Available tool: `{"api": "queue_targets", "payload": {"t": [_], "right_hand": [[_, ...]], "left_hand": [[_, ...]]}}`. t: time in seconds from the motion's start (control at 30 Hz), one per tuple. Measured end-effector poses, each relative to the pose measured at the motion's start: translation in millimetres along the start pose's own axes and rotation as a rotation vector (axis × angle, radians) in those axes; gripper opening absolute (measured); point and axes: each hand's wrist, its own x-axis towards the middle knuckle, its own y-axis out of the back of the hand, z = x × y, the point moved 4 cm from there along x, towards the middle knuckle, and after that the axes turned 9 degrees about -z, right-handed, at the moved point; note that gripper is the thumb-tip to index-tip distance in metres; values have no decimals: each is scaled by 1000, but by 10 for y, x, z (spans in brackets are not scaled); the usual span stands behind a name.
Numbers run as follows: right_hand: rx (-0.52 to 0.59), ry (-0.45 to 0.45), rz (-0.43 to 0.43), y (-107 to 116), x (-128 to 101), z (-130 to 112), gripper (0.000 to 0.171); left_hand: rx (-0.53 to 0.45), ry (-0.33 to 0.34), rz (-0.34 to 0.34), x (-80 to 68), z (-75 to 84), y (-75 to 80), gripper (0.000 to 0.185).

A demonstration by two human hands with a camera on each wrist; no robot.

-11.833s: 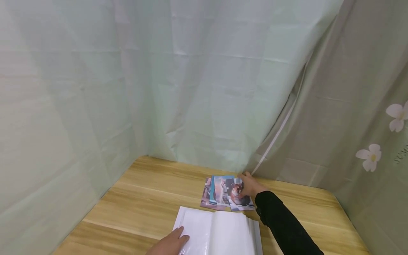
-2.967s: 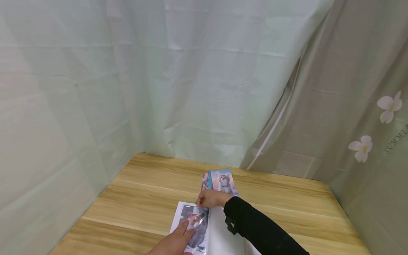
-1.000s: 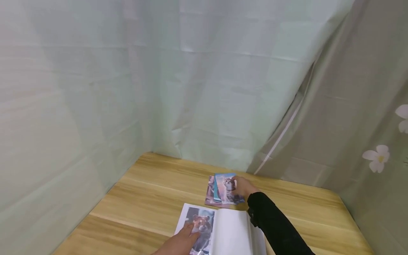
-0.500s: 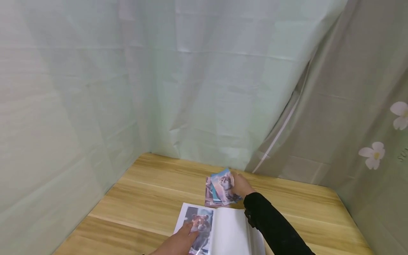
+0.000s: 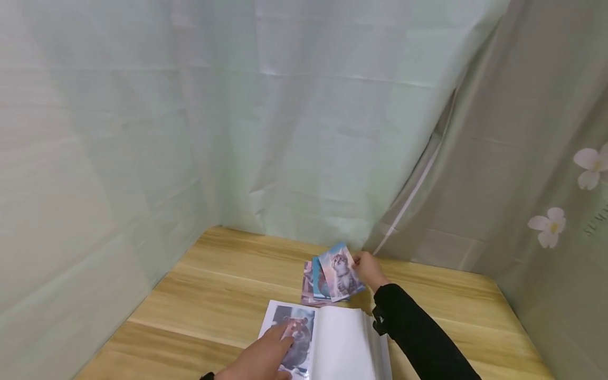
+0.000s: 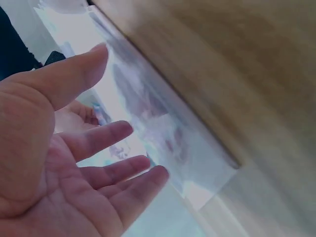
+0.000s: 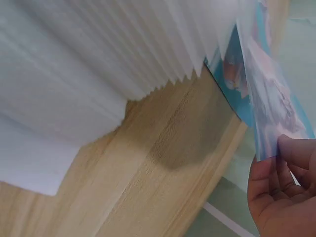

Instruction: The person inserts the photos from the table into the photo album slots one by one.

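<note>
An open photo album [image 5: 343, 338] lies at the table's front, a bear-like animal photo [image 5: 299, 338] in its left page. My left hand [image 5: 263, 351] is over that page, fingers apart and relaxed; in the left wrist view the left hand [image 6: 74, 153] has nothing in its palm. Behind the album my right hand [image 5: 369, 269] pinches the right edge of a kitten photo [image 5: 341, 272], which is tilted up off the pile. Thumb and fingers of the right hand [image 7: 284, 182] grip that photo's edge in the right wrist view. Beneath it lie a blue photo [image 5: 320, 285] and a pinkish photo [image 5: 307, 279].
The wooden table [image 5: 214, 295] runs back to pale green curtains [image 5: 309, 132] behind and at the left. A grey-brown curtain [image 5: 499, 184] with white flowers hangs at the right. The album's thick stack of page edges [image 7: 168, 44] fans out in the right wrist view.
Since the earliest frame the bear-like photo has gone from the pile into the album's left page. In the last second my right hand has taken the kitten photo's edge and lifted it.
</note>
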Motion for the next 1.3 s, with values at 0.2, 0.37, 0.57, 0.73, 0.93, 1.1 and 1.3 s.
{"api": "queue_targets", "payload": {"t": [0.2,0.37,0.57,0.73,0.93,1.1,1.3], "right_hand": [[96,6,0,57,-94,5,7],[166,20,23,146,-180,-35,3],[355,-50,65,217,-249,0,8],[705,-120,56,148,-329,48,10],[995,-242,25,-9,-378,65,11],[1071,-260,-18,-135,-415,56,8],[1082,-305,-39,-271,-436,84,5]], "left_hand": [[32,-56,-46,114,150,15,58],[115,-102,-52,292,380,-19,64],[131,-121,-83,520,604,-88,72],[203,-183,-33,563,678,-149,66],[238,-189,13,564,696,-170,62],[261,-192,47,557,708,-169,62],[269,-197,71,560,716,-177,62]]}}
